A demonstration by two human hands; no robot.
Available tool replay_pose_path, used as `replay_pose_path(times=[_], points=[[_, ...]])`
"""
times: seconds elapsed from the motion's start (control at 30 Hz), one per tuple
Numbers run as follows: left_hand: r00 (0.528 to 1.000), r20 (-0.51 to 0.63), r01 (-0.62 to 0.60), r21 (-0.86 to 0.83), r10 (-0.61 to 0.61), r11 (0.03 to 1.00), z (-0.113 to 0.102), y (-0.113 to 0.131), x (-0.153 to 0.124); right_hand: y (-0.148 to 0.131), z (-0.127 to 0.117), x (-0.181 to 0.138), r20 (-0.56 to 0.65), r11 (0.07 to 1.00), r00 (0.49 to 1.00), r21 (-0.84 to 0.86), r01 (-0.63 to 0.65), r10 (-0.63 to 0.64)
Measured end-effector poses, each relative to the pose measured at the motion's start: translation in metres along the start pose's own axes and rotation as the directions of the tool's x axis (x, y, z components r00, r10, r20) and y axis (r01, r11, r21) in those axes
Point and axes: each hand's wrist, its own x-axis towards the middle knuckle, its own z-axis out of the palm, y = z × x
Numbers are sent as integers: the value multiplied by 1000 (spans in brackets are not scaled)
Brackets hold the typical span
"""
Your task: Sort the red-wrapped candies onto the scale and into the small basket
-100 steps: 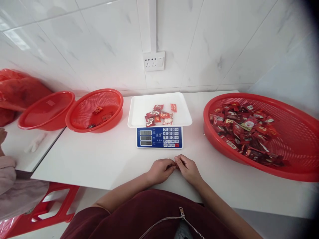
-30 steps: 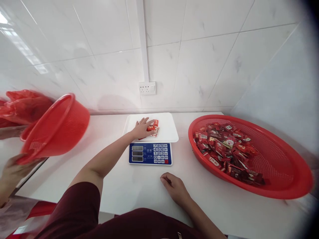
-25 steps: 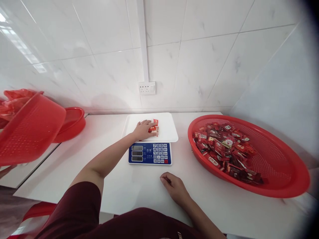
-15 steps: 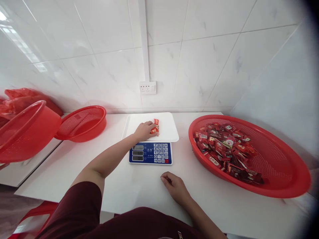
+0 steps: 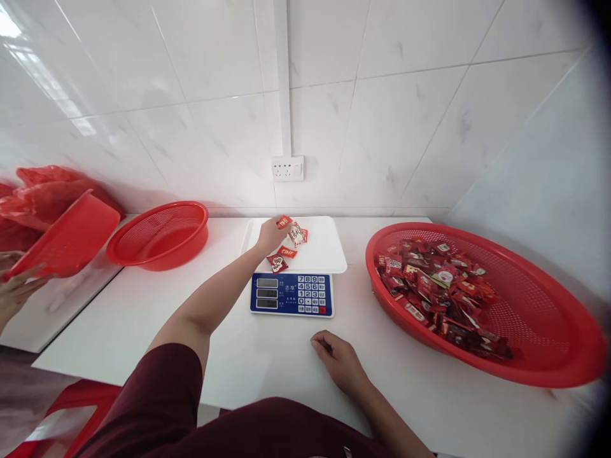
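On the white weighing pan (image 5: 324,245) of a digital scale, my left hand (image 5: 270,236) is closed with its fingertips on a small red wrapped packet (image 5: 284,222) near the pan's back left. Beside those fingers is a cream-and-red packet (image 5: 296,234), overlapping another red one. Closer to the keypad lie an orange-red packet (image 5: 287,252) and a dark red packet (image 5: 277,263) with a pale emblem. My right hand (image 5: 340,362) rests on the table in front of the scale, fingers curled in, with nothing seen in it.
To the right stands a large red basket (image 5: 539,312) with many red packets (image 5: 429,286). An empty-looking red basket (image 5: 160,238) is at the left. Beyond it a co-worker's hands (image 5: 21,286) hold a tilted red basket (image 5: 76,235) near red plastic bags (image 5: 52,191). A wall socket (image 5: 287,168) sits behind.
My left hand has shifted back and left on the pan, and the packets beneath it now show spread apart. The co-worker's basket has tipped and their hands have come into view. My right hand stays put.
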Motion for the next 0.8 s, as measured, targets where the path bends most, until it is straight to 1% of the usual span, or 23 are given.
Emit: replay_pose_path(times=[0.1,0.23,0.33,0.4,0.5,0.63,0.73,0.8], points=[[997,-34,70,-118,-75,991,-9,-2,7,3,1,1,0,1000,1000,-26,-1,1],[989,-58,116,-237,-133,965,-24,-8,12,6,2,3,-8,999,1000,-41,7,-8],[981,-97,136,-279,-169,951,-37,-15,13,8,3,3,-13,999,1000,-39,21,-21],[970,-148,146,-277,-193,950,-50,-22,13,9,3,3,-21,999,999,-27,27,-27],[943,-252,161,-228,-217,960,-79,-36,14,10,5,2,-45,999,998,-7,33,-34],[896,-374,211,-115,-239,971,-133,-58,12,9,7,0,-67,1000,998,8,21,-20],[881,-380,294,-30,-283,955,-168,-73,8,6,9,-1,-99,1000,995,15,7,-5],[882,-349,347,25,-318,937,-181,-81,4,4,11,-2,-129,1000,992,25,1,2]])
